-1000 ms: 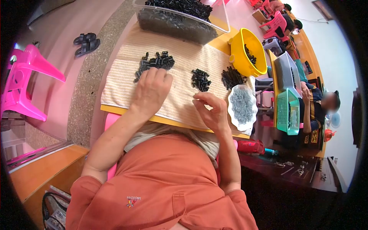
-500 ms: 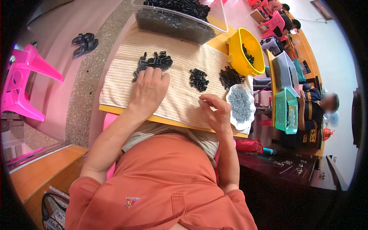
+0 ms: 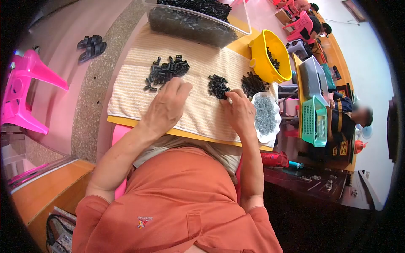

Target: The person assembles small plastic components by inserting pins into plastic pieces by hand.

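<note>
My left hand (image 3: 168, 103) is closed over the striped towel (image 3: 133, 80), just below the left pile of short black cylindrical parts (image 3: 168, 69). Its curled fingers hide whatever they hold. At the lower right edge of the small middle pile of black parts (image 3: 217, 84) is my right hand (image 3: 240, 111). Its thumb and forefinger pinch around a small black part (image 3: 226, 95), mostly covered by the fingertips. Beside this hand lies a white scalloped dish (image 3: 276, 126) filled with small clear pieces (image 3: 265, 114). Longer black parts (image 3: 253, 84) form a pile above the dish.
A clear bin (image 3: 194, 29) full of black parts stands at the table's far end. A yellow tub (image 3: 258, 48) holds more. To the right, a green basket (image 3: 309, 122) and a person (image 3: 344, 109) are at another table. A pink stool (image 3: 29, 92) stands left.
My left hand has drawn back from the left pile toward me and slightly right, uncovering its near parts. My right hand has moved up to the middle pile, and its fingers have closed there.
</note>
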### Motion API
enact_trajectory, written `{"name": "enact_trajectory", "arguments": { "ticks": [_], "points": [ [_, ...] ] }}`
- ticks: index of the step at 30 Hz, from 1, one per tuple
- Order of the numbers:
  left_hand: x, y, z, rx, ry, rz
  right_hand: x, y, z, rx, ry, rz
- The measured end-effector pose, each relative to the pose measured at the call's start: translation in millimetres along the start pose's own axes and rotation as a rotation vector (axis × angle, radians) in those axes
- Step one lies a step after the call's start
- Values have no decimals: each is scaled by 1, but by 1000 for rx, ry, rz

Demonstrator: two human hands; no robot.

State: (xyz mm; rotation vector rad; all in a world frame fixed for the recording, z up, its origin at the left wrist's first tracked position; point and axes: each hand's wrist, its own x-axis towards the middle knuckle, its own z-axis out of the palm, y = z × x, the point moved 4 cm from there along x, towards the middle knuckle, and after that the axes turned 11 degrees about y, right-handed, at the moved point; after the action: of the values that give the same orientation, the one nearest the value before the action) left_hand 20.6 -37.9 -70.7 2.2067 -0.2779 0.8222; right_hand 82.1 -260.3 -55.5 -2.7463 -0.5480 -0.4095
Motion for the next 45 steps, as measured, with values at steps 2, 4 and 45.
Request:
{"name": "enact_trajectory", "arguments": {
  "ticks": [2,4,45],
  "points": [
    [-2,1,0,-107,30,-54,-1,3,3,1,-4,-17],
    [0,2,-2,-186,36,-119,-2,6,4,2,5,-28],
    [-22,-3,27,-815,-222,-740,-64,50,-58,-281,150,53]
  ]
}}
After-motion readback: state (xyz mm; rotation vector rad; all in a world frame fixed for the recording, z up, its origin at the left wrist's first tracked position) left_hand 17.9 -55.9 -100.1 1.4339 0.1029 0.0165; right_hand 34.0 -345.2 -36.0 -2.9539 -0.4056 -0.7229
